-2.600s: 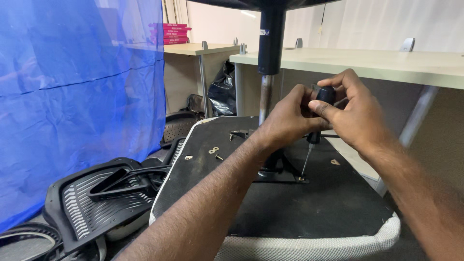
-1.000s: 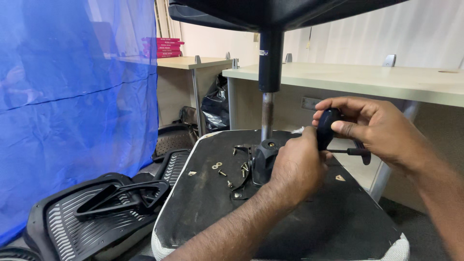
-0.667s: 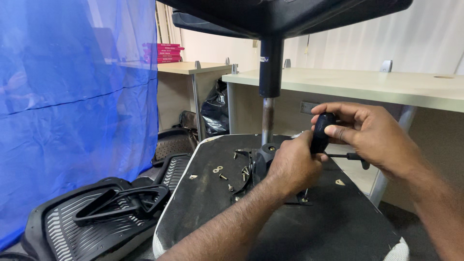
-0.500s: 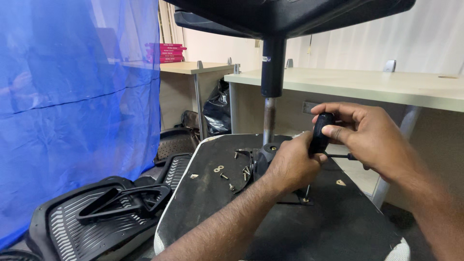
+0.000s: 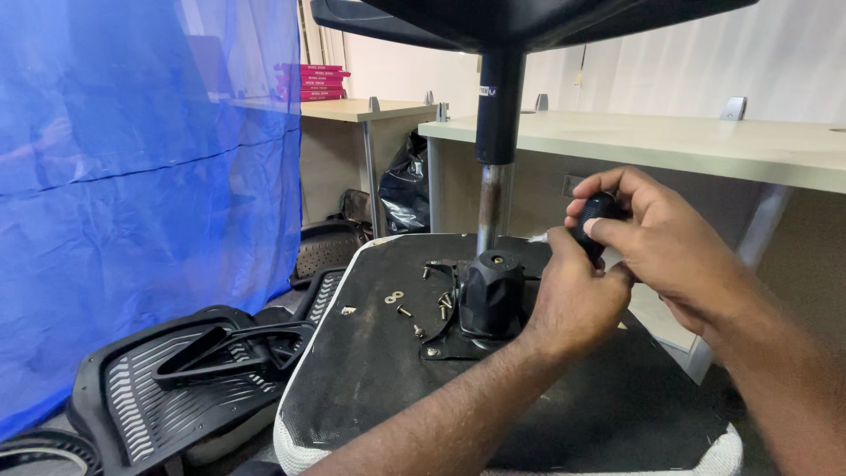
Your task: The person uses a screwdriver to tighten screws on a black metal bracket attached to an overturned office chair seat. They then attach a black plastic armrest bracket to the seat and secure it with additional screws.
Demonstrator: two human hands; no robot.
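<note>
My right hand [image 5: 670, 256] is closed round the black handle [image 5: 592, 222] of a screwdriver, thumb and fingers wrapped over its top; the shaft is hidden behind my left hand [image 5: 577, 300]. My left hand sits just below the handle, fingers curled in and touching the right hand; what they grip, if anything, I cannot tell.

Both hands are over the upturned seat [image 5: 370, 379], whose black underside faces up, with a white padded edge along the near rim. At the seat's middle stands the black mechanism [image 5: 490, 295] on its plate, just left of my left hand. From it the gas column [image 5: 493, 189] rises upright to the black chair base [image 5: 529, 18] overhead.

Loose screws and washers [image 5: 398, 304] lie scattered on the seat left of the mechanism, apart from my hands.

Left of the seat lie black mesh chair parts [image 5: 185, 379] beside a blue sheet [image 5: 132, 176]. Beige desks [image 5: 670, 145] stand behind.
</note>
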